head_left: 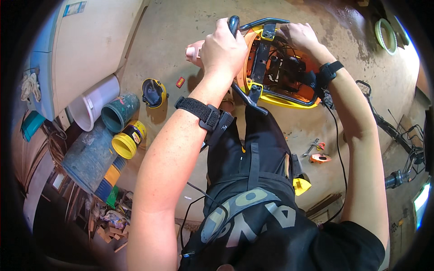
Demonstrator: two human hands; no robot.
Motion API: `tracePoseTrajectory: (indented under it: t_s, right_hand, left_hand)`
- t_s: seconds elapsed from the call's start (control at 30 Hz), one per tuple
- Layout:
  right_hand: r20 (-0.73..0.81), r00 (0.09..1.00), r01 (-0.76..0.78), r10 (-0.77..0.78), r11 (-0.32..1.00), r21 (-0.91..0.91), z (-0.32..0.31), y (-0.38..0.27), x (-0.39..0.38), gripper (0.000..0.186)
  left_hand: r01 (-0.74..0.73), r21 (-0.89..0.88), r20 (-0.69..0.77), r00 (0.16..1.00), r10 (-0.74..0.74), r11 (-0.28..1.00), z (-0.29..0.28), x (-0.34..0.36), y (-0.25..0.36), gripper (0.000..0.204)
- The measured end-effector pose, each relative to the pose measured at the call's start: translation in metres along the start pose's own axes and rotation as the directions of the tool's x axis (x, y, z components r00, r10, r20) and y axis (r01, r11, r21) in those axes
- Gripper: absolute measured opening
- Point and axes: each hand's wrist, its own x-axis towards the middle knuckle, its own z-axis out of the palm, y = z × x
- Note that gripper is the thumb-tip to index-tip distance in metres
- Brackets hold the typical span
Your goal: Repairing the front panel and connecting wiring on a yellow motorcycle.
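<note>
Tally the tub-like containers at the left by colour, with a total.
White bucket: 1
Green pot: 1
Yellow can: 1
Grey tub: 1
Total: 4

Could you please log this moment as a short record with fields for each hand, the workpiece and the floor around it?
left hand: gripping a black handle at the housing's left edge
right hand: on the housing's top right edge
workpiece: orange-yellow housing, open, black parts and wires inside, framed by a black tube
floor left: yellow-lidded can, green bucket, white bucket
floor right: small orange part
</note>
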Motion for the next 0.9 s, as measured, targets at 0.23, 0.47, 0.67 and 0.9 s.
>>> tracePoseTrajectory:
  t_s: [0.23, 0.47, 0.67, 0.9]
  right_hand:
    - [0.034, 0.998, 0.055, -0.052, 0.992, -0.112, -0.009, 0.011, 0.016, 0.039]
    - [0.03, 0.991, 0.131, -0.131, 0.991, -0.014, -0.001, 0.027, 0.026, 0.042]
    - [0.082, 0.994, 0.068, -0.068, 0.998, 0.002, 0.008, 0.03, 0.027, 0.047]
    - [0.141, 0.987, -0.097, 0.073, 0.98, 0.174, 0.008, 0.016, 0.01, 0.041]
  left_hand:
    - [-0.008, 0.0, -0.017, 1.0, 0.008, 1.0, 0.001, 0.0, -0.001, 0.035]
    - [-0.087, 0.055, -0.045, 0.995, 0.09, 0.995, 0.003, 0.001, -0.005, 0.036]
    - [-0.098, 0.029, -0.047, 0.994, 0.1, 0.995, 0.004, 0.001, -0.007, 0.035]
    - [-0.097, 0.046, -0.042, 0.994, 0.099, 0.994, 0.004, 0.002, -0.005, 0.035]
